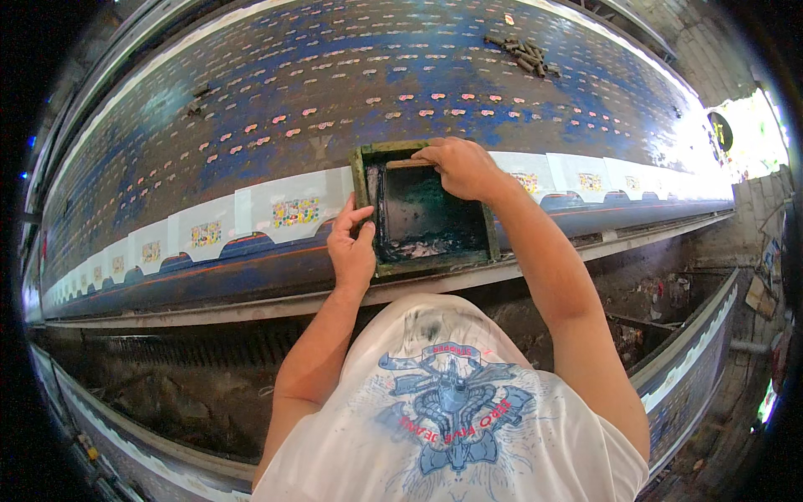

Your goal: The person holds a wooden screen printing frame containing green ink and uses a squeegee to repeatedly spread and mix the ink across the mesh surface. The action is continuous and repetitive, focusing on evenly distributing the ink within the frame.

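A screen-printing frame (433, 268) with dark, ink-stained wooden sides lies at the near edge of a long printing table (263, 157). My left hand (352, 248) grips its left side, thumb on the inner side. Inside the frame, near its far rail, my right hand (465, 168) holds the wooden handle of a squeegee (404, 164). Dark wet ink (433, 213) covers much of the mesh. The fabric piece under the frame is mostly hidden. To the left lies a white fabric piece (254, 216) with a colourful dotted print.
More printed white pieces (564, 169) line the near edge on both sides. Small dark rolls (524, 55) are piled on the far right of the table. A metal rail (251, 310) borders the near edge. Behind me runs another table (684, 383), across a narrow aisle.
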`<state>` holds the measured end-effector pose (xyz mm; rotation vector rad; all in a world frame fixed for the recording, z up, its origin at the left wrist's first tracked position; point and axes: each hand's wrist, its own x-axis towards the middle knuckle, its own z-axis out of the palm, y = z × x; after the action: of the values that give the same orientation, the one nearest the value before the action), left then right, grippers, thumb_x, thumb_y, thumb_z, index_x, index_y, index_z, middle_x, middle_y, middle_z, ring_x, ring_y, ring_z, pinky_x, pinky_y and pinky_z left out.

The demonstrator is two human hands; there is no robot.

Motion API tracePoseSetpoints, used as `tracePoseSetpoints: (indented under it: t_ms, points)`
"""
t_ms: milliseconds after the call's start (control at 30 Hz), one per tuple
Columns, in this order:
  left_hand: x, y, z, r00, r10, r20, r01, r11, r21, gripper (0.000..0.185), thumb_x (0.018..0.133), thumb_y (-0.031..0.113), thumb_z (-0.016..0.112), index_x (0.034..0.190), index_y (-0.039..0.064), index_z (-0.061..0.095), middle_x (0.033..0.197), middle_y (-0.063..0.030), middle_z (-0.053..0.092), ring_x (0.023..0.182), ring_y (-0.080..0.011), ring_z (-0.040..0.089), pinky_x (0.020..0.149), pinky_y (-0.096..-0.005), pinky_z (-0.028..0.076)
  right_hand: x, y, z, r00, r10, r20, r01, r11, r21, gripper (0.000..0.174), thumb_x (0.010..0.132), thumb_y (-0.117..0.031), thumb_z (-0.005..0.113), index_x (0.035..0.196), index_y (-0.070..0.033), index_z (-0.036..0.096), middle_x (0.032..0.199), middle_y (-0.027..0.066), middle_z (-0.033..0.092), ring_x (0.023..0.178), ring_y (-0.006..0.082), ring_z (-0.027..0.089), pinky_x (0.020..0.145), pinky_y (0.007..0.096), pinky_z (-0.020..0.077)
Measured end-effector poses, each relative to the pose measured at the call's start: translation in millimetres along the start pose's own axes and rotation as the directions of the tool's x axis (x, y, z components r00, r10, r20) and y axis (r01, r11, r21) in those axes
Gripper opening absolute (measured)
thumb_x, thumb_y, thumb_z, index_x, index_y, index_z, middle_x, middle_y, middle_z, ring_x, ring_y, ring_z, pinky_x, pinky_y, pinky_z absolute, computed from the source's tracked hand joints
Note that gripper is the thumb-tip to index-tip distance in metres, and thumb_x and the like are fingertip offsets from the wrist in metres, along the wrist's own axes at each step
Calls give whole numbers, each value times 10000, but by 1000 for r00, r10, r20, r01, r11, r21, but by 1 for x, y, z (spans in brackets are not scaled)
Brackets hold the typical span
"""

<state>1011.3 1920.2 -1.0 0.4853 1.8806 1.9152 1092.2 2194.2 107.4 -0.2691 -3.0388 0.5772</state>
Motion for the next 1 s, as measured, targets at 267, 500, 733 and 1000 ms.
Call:
tracePoseSetpoints:
  t_ms: [267,500,733,1000]
  points:
    - [-1,8,0,1000,-6,18,5,999,44,263,1002,-71,705,1229,27,796,1767,-281,475,1630,-371,491,1308,-447,403,-67,-38,18,993,-118,-24,116,989,-96,506,831,18,720,1316,-99,803,1172,148,769,1116,382,711,1010,494,563]
    - [0,5,1,1000,-2,10,2,1000,26,241,1000,-76,693,1195,26,793,1771,-285,470,1620,-365,505,1294,-440,412,-127,-82,26,996,-87,-32,87,996,-11,496,830,33,722,1313,-60,784,1226,136,755,1150,367,681,1024,482,547]
    - [1,3,1,999,33,28,-34,997,63,264,1002,-71,699,1232,24,787,1766,-280,481,1613,-353,512,1287,-435,414,-137,-105,-1,984,-163,-66,175,928,328,428,941,1,716,1364,-34,769,1217,136,776,1192,368,694,1060,478,544]
    - [2,-7,-8,996,69,54,-71,997,38,282,1015,-49,708,1287,-11,771,1781,-287,452,1625,-338,492,1273,-408,418,-92,-203,-111,750,-462,-473,593,153,790,305,1062,-97,627,1250,82,786,1030,175,788,871,362,763,805,457,588]
